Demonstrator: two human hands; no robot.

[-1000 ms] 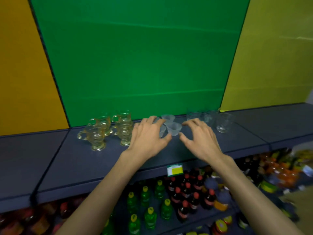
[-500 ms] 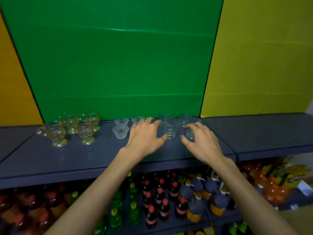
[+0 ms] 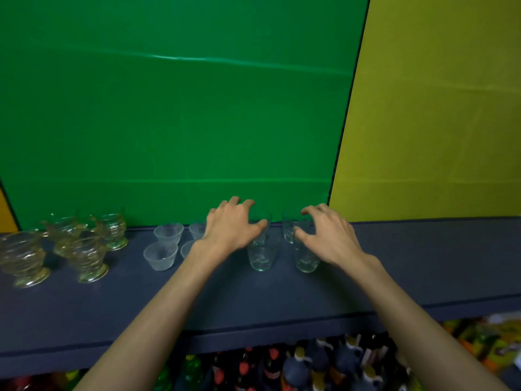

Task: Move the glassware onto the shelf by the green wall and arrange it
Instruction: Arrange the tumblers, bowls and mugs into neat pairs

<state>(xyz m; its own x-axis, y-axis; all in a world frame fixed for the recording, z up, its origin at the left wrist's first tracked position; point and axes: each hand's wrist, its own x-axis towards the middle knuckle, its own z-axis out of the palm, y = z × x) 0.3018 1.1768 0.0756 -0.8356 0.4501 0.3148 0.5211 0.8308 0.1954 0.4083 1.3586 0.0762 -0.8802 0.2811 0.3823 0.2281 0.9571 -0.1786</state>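
On the dark shelf (image 3: 282,300) below the green wall (image 3: 174,122) stand three groups of glassware. At the left are several yellow-tinted footed mugs (image 3: 87,258). In the middle are several small frosted cups (image 3: 160,255). To their right are clear tumblers, two in front (image 3: 262,255) (image 3: 306,258) and two behind. My left hand (image 3: 231,227) arches with spread fingers over the back-left tumbler and hides most of it. My right hand (image 3: 327,235) curls, fingers apart, over the back-right tumbler (image 3: 289,230). Neither hand lifts a glass.
A yellow wall panel (image 3: 428,122) adjoins the green one on the right, with bare shelf below it. Under the shelf's front edge stand rows of drink bottles (image 3: 296,368). Orange packages (image 3: 493,342) sit at the lower right.
Both hands have moved right, from the small frosted cups to the clear tumblers. The view has shifted right too, so the mugs and cups now lie further left.
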